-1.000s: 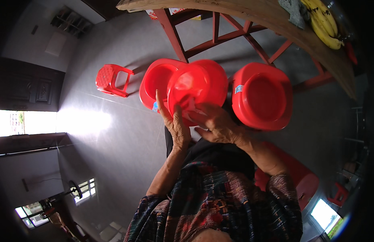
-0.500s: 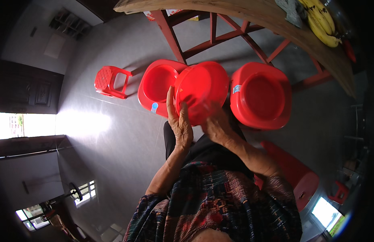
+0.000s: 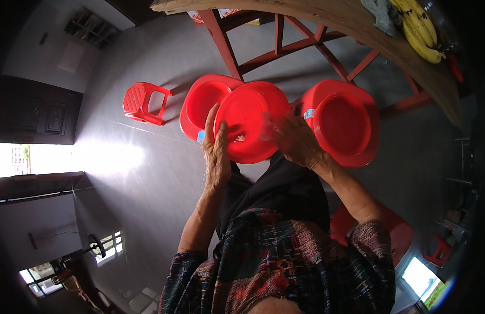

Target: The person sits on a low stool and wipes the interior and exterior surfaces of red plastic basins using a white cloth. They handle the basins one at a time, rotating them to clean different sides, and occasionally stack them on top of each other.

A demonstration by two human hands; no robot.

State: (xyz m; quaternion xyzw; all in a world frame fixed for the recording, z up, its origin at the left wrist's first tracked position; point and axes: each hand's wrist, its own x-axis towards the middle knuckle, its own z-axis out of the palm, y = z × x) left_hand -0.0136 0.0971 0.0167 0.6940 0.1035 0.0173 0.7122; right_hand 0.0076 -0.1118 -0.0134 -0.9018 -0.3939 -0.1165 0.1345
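**Red plate held over two basins**

Since a second ago the red plate [image 3: 250, 123] has tipped flatter toward the camera, and the right hand [image 3: 294, 140] has slid onto its right edge (blurred, so its grip cannot be told). The left hand [image 3: 216, 149] clasps the plate's left rim, fingers curled around it. Behind it sit the left basin [image 3: 200, 102] and the right basin [image 3: 343, 120], on a grey floor [image 3: 127, 172]. A small red stool [image 3: 143, 102] stands apart; bananas [image 3: 417, 31] lie on the wooden table [image 3: 326, 15].
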